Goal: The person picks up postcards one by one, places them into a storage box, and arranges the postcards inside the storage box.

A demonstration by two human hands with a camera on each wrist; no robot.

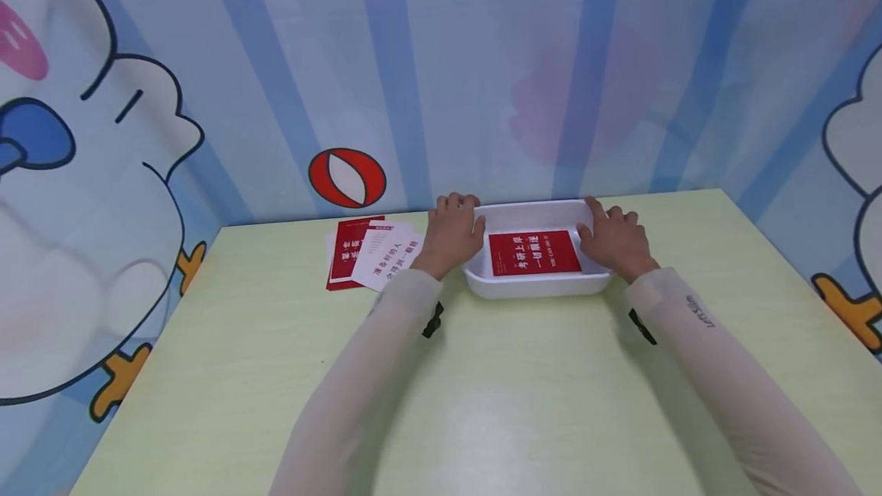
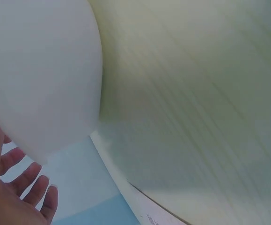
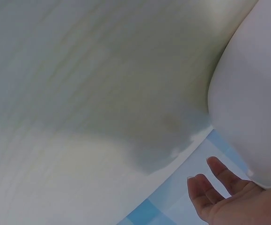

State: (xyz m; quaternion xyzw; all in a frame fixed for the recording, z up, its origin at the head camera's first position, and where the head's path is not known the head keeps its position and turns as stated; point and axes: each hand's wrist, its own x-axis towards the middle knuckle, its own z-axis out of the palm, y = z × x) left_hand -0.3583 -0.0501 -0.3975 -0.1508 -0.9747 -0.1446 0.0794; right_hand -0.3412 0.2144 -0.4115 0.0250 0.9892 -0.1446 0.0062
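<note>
A white plastic tray (image 1: 537,289) stands at the back of the table, with a red card (image 1: 535,252) bearing white characters lying flat inside. My left hand (image 1: 451,236) holds its left rim, thumb on the inner side. On the opposite rim, my right hand (image 1: 615,239) grips with the thumb inside too. The left wrist view has the tray's outer wall (image 2: 46,70) beside the bent fingers (image 2: 25,180). In the right wrist view, some fingers (image 3: 201,192) stand off the tray wall (image 3: 252,84); the thumb is hidden there.
Left of the tray, a red card (image 1: 347,251) and a white printed card (image 1: 386,255) overlap in a small pile on the pale green table (image 1: 524,389). A striped blue cartoon backdrop (image 1: 482,83) rises right behind the table's back edge.
</note>
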